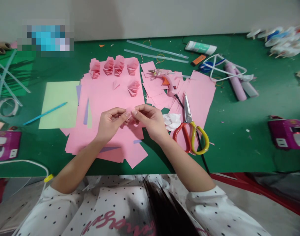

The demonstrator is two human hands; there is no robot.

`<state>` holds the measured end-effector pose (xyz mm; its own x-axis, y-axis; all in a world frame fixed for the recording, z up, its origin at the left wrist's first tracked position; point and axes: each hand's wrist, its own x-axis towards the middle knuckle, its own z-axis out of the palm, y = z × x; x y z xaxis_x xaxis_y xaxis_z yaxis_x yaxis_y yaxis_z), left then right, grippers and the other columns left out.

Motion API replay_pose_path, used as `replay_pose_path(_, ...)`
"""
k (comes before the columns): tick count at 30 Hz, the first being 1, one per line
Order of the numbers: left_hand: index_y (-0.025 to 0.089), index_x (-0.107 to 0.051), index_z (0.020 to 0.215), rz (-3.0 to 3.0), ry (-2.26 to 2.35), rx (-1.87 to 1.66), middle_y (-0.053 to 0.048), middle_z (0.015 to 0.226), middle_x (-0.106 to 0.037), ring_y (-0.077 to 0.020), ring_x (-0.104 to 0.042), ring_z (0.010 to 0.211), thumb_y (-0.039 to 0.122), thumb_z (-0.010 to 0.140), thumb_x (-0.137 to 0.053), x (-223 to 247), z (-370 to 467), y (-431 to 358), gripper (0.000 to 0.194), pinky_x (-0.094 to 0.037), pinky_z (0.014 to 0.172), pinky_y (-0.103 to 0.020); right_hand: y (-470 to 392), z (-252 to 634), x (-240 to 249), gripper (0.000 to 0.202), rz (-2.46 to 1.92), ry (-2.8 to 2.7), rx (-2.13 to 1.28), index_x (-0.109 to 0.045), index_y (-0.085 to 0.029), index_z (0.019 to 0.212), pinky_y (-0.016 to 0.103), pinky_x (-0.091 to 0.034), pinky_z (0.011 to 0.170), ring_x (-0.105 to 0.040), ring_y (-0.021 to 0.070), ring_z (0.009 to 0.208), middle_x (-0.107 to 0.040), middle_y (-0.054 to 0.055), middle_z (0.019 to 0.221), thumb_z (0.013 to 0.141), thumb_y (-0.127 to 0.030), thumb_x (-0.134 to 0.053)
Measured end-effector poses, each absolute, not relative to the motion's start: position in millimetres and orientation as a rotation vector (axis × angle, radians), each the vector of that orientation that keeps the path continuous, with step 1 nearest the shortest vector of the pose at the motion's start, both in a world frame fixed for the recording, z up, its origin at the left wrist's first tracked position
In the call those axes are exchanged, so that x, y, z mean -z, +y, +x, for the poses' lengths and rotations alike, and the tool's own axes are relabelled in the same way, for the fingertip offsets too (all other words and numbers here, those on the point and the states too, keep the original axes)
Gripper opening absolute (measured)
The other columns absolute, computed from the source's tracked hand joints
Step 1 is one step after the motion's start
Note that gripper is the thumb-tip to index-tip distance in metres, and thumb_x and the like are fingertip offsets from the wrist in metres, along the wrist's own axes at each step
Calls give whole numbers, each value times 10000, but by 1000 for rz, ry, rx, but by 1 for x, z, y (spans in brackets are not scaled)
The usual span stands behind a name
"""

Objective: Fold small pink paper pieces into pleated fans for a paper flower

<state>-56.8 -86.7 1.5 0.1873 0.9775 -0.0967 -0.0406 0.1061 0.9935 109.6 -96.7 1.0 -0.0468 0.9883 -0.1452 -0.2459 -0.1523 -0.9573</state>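
Note:
Over a stack of pink paper sheets (103,95), my left hand (113,121) and my right hand (148,119) meet, fingertips nearly touching. Both pinch a small piece of pink paper (129,113), mostly covered by the fingers. Beyond them on the stack lie several pleated pink paper pieces (118,65), one of them (133,88) just past my right hand. A small folded pink piece (116,85) rests near the middle of the stack. Crumpled white tissue (172,121) is right of my right wrist.
Scissors with red and yellow handles (200,144) and a pink glue gun (168,80) lie to the right. A blue pencil (45,113) crosses pale green paper (58,93) at left. Purple devices (285,134) stand at both sides. Clear sticks (156,55) and a white tube (200,48) lie farther back.

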Motion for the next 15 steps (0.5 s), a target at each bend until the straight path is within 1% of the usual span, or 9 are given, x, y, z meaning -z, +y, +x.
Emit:
replay_pose_path(5,162,-752,820,1180,1127,-1037,-19,665,-705,-101,-625,564,512,790,-859,1,-57,-86,367,-525,528,-210,-97,108,3,487,-1125,-1044,-1388,-682,-192,823,263,-498,544,-578,99,556,-660,-23,673,746,-646,-838)
replay_pose_path(10,163,-722,798,1199,1147,-1057,-13,665,-687,-100,-615,565,525,782,-859,2,-58,-86,388,-529,543,-218,-100,108,4,461,-1154,-1135,-1294,-685,-193,869,273,-503,573,-611,109,593,-683,-8,739,809,-637,-792)
replay_pose_path(15,175,-720,794,1286,1148,-1071,-1,692,-671,-94,-597,583,506,800,-845,3,-58,-87,354,-524,553,-212,-101,108,3,440,-1168,-1189,-1270,-666,-211,843,273,-491,565,-610,116,588,-701,-6,740,839,-640,-766)
